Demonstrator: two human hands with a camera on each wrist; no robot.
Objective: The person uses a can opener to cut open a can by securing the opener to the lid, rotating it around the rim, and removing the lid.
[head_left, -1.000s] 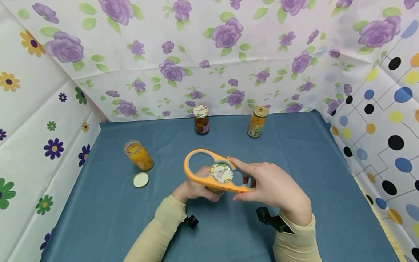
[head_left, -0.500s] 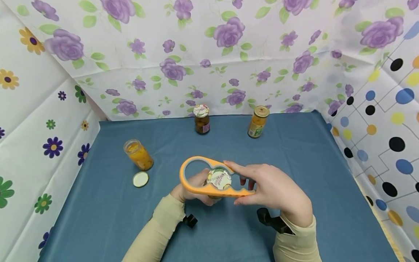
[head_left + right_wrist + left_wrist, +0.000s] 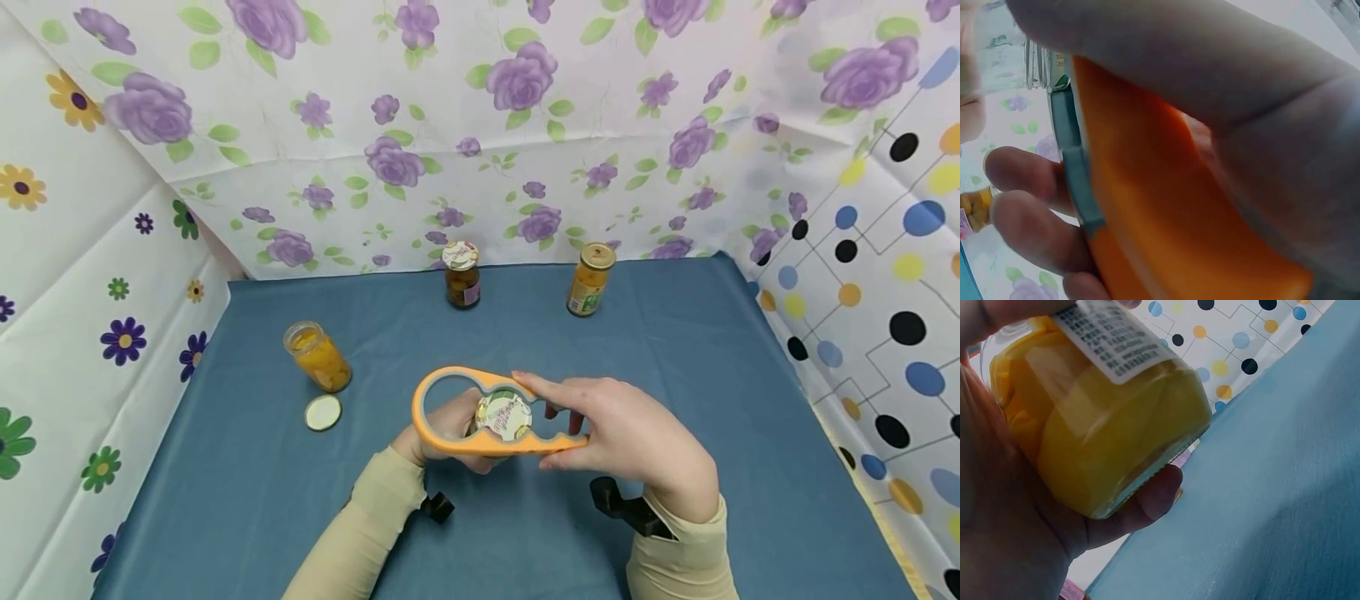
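Observation:
My left hand (image 3: pixel 452 415) grips a glass jar of yellow-orange fruit (image 3: pixel 1110 419), its fingers curled round the body; the left wrist view shows the jar's base and a printed white label. Over the patterned lid (image 3: pixel 504 415) lies an orange jar opener (image 3: pixel 450 439) with a grey inner lining, the lid framed by one of its scalloped openings. The opener's two handle arms are held by my right hand (image 3: pixel 633 429), thumb on one arm and fingers on the other. In the right wrist view the opener (image 3: pixel 1147 181) sits close against the lid's edge.
To the left stands an uncapped jar of orange fruit (image 3: pixel 321 358), with a loose lid (image 3: pixel 323 412) lying in front of it. A dark jar (image 3: pixel 462 275) and a gold-lidded jar (image 3: pixel 591 279) stand at the back of the blue cloth (image 3: pixel 525 533). Patterned sheets enclose three sides.
Both hands have brought the jar and opener slightly down and left in the head view. The opener lies more level over the lid. The other jars have not moved.

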